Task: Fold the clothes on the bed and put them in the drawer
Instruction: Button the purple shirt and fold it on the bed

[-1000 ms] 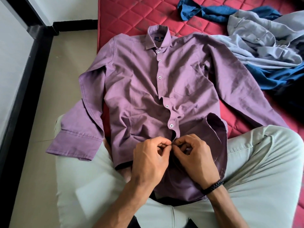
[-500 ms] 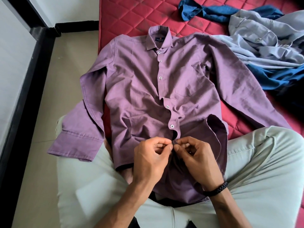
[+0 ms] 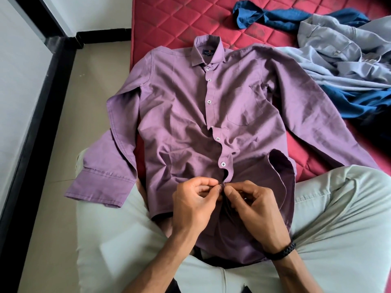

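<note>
A purple long-sleeved shirt (image 3: 182,115) lies face up on the red quilted mattress (image 3: 169,20), collar away from me, its hem draped over my lap. Several upper buttons are fastened. My left hand (image 3: 193,205) and my right hand (image 3: 257,210) meet at the lower placket, each pinching one edge of the shirt front at a button just below the last fastened one. The shirt's left sleeve hangs off the mattress edge over my knee.
A crumpled grey garment (image 3: 342,60) and a blue garment (image 3: 273,16) lie heaped at the upper right of the mattress. My legs in pale trousers (image 3: 338,208) fill the foreground. Tiled floor (image 3: 69,115) and a black-trimmed wall (image 3: 38,106) lie to the left. No drawer is in view.
Both hands stay pinched at the same spot on the placket, with only small finger movements. The view has shifted slightly; the shirt has not moved.
</note>
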A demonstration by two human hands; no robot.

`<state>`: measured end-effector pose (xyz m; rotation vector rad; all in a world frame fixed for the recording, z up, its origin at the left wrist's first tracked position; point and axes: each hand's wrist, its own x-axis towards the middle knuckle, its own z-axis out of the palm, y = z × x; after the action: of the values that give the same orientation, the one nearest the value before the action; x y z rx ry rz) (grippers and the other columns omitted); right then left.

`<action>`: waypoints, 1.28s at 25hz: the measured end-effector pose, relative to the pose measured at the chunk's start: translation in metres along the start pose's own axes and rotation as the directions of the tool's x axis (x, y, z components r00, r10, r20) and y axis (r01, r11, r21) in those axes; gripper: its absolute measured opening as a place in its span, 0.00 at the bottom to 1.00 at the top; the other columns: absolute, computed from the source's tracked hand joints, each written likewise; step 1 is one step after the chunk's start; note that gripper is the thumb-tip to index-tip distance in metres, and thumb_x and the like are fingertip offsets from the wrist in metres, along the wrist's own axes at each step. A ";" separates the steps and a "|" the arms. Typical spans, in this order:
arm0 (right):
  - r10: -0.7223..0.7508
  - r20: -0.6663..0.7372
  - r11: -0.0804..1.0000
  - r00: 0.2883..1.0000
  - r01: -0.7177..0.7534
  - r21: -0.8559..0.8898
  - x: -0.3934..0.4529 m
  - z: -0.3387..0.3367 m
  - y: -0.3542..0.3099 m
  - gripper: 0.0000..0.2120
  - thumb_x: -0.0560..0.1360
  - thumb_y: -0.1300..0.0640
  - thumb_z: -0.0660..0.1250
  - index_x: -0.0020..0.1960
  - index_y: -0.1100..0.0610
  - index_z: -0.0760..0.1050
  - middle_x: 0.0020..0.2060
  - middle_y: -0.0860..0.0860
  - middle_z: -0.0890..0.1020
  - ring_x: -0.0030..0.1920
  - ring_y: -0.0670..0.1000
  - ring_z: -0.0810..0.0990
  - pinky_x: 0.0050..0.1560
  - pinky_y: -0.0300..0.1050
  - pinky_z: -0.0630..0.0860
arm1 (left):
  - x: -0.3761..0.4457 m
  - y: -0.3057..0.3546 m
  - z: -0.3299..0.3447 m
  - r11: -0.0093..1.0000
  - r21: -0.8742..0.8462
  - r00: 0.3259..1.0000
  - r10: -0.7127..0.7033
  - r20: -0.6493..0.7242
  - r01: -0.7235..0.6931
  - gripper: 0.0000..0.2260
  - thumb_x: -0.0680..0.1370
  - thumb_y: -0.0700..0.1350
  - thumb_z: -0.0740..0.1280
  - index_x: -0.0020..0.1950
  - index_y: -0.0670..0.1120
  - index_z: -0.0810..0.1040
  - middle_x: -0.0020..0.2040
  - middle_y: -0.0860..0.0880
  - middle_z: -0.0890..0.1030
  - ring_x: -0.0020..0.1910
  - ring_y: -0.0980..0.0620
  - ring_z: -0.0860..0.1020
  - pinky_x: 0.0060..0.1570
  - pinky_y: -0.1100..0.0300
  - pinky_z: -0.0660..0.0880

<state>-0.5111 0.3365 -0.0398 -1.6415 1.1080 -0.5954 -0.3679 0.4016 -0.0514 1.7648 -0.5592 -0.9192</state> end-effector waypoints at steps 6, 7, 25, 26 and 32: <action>0.062 -0.119 0.998 0.991 -0.061 0.009 0.003 0.008 0.001 0.03 0.75 0.58 0.77 0.45 0.50 0.87 0.39 0.45 0.87 0.39 0.47 0.85 0.44 0.47 0.81 | 0.000 0.000 0.000 0.995 -0.081 0.994 -0.048 0.095 0.056 0.03 0.78 0.39 0.74 0.47 0.47 0.86 0.40 0.48 0.88 0.41 0.49 0.87 0.49 0.45 0.84; 0.057 -0.145 0.998 0.988 -0.059 -0.007 0.002 0.009 -0.001 0.04 0.74 0.58 0.78 0.44 0.50 0.86 0.38 0.45 0.87 0.38 0.47 0.85 0.42 0.46 0.81 | 0.000 0.001 0.000 0.995 -0.086 0.994 -0.038 0.106 0.047 0.02 0.78 0.43 0.75 0.47 0.48 0.87 0.40 0.48 0.88 0.41 0.49 0.87 0.49 0.46 0.84; 0.251 -0.073 0.940 0.965 -0.225 0.257 -0.002 0.015 -0.014 0.05 0.75 0.61 0.76 0.43 0.61 0.83 0.33 0.50 0.84 0.32 0.46 0.78 0.34 0.38 0.75 | -0.002 0.002 0.000 0.952 0.130 0.960 0.273 0.059 -0.279 0.10 0.78 0.40 0.72 0.58 0.51 0.82 0.44 0.57 0.86 0.45 0.58 0.85 0.49 0.57 0.81; 0.326 0.001 0.875 0.945 -0.302 0.378 -0.001 0.013 -0.014 0.04 0.75 0.63 0.75 0.44 0.63 0.82 0.31 0.51 0.82 0.32 0.45 0.76 0.33 0.36 0.73 | -0.003 0.007 0.000 0.934 0.138 0.944 0.320 0.077 -0.328 0.11 0.79 0.39 0.71 0.60 0.51 0.81 0.44 0.58 0.85 0.45 0.58 0.84 0.49 0.60 0.80; 0.434 0.390 0.779 0.812 -0.556 0.290 0.010 -0.013 -0.013 0.07 0.79 0.62 0.70 0.43 0.62 0.83 0.32 0.54 0.75 0.29 0.47 0.71 0.30 0.38 0.68 | 0.000 0.016 -0.019 0.831 0.349 0.892 0.342 0.294 -0.434 0.26 0.77 0.43 0.74 0.72 0.59 0.70 0.38 0.58 0.83 0.42 0.59 0.82 0.53 0.58 0.77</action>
<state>-0.5120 0.3225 -0.0245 -0.9798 1.0555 -0.1796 -0.3520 0.4063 -0.0330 1.8171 -1.2884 -0.7408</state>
